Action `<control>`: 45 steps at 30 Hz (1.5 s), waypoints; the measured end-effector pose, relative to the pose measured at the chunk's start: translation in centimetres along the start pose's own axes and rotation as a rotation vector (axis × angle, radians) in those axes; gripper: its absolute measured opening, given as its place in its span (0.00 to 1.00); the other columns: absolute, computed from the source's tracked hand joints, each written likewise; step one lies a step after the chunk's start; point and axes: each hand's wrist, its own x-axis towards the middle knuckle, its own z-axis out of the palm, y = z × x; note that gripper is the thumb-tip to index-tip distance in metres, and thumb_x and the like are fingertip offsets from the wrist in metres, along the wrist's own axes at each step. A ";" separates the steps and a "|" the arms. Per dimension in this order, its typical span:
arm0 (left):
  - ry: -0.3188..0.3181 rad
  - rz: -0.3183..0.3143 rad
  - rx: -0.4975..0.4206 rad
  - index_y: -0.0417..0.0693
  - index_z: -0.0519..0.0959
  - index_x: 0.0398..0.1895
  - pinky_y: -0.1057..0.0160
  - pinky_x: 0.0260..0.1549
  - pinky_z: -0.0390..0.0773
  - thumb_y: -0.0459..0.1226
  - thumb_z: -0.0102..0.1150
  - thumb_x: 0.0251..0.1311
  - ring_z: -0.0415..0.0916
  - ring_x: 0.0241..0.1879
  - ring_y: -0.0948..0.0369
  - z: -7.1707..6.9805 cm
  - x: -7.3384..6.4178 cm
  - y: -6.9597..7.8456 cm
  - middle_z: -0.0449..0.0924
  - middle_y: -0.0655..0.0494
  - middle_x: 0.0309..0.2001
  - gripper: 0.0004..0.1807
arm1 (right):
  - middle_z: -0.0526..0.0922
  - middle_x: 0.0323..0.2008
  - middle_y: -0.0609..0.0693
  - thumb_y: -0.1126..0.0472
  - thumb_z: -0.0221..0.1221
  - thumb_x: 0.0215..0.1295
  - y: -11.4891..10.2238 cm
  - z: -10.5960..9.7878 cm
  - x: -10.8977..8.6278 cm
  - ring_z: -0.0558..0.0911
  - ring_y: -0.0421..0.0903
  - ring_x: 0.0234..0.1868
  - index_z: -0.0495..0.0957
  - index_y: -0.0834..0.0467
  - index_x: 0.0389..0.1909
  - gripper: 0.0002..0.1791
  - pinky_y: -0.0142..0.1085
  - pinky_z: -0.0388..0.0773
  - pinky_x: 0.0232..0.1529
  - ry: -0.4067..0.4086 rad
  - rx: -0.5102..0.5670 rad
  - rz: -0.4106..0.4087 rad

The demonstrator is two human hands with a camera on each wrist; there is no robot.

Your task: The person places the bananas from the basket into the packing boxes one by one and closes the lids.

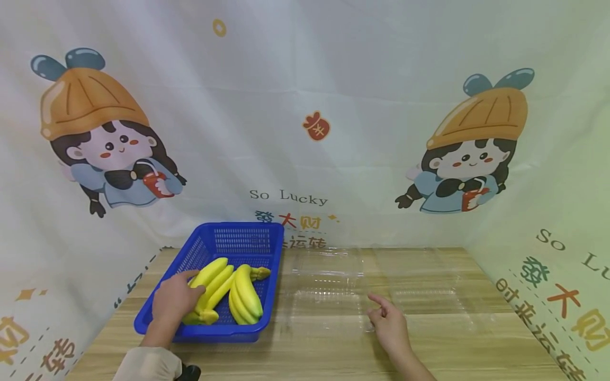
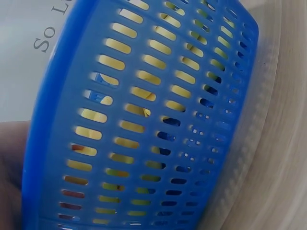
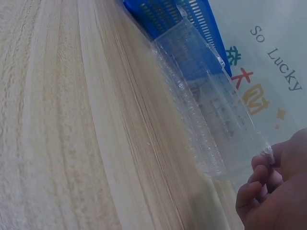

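Observation:
In the head view, a blue plastic basket (image 1: 269,323) on the left holds two bunches of yellow bananas. My left hand (image 1: 173,299) reaches over the basket's left side and grips the left banana bunch (image 1: 216,283) with thumb and fingers. The other banana bunch (image 1: 245,296) lies just right of it. Through the slotted basket wall (image 2: 144,62), the left wrist view shows patches of yellow. A clear plastic container (image 1: 326,312) stands right of the basket. My right hand (image 1: 389,324) pinches that container's near right corner, its fingers at the rim in the right wrist view.
Another clear plastic container (image 1: 433,307) sits on the right of the wooden table (image 1: 305,362). A printed white cloth (image 1: 371,159) hangs behind and along both sides of the table.

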 end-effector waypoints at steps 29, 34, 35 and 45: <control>0.239 0.084 -0.045 0.44 0.77 0.59 0.59 0.26 0.71 0.44 0.58 0.58 0.74 0.34 0.50 -2.4 -0.8 3.7 0.80 0.38 0.47 0.26 | 0.73 0.20 0.47 0.72 0.58 0.62 0.3 -0.3 0.2 0.68 0.40 0.19 0.75 0.67 0.58 0.21 0.27 0.64 0.16 -0.010 0.023 0.029; 0.295 0.158 -0.061 0.44 0.80 0.56 0.61 0.24 0.69 0.42 0.59 0.57 0.73 0.30 0.52 -2.7 -1.2 4.6 0.82 0.40 0.43 0.23 | 0.70 0.19 0.47 0.71 0.58 0.62 0.4 -0.1 0.2 0.66 0.39 0.18 0.75 0.67 0.58 0.22 0.26 0.62 0.15 -0.020 0.029 0.034; 0.302 0.173 -0.065 0.44 0.80 0.56 0.61 0.24 0.69 0.42 0.60 0.57 0.73 0.30 0.53 -2.8 -1.3 4.8 0.82 0.41 0.42 0.23 | 0.70 0.19 0.47 0.71 0.58 0.62 0.4 -0.1 0.2 0.65 0.39 0.17 0.75 0.67 0.58 0.22 0.26 0.62 0.15 -0.020 0.032 0.035; 0.319 0.257 -0.117 0.46 0.82 0.54 0.63 0.20 0.67 0.41 0.61 0.56 0.69 0.24 0.56 -2.8 -1.8 6.5 0.82 0.43 0.41 0.21 | 0.70 0.19 0.47 0.71 0.56 0.63 0.6 0.1 0.3 0.64 0.38 0.17 0.74 0.66 0.59 0.21 0.26 0.61 0.15 -0.021 0.017 0.044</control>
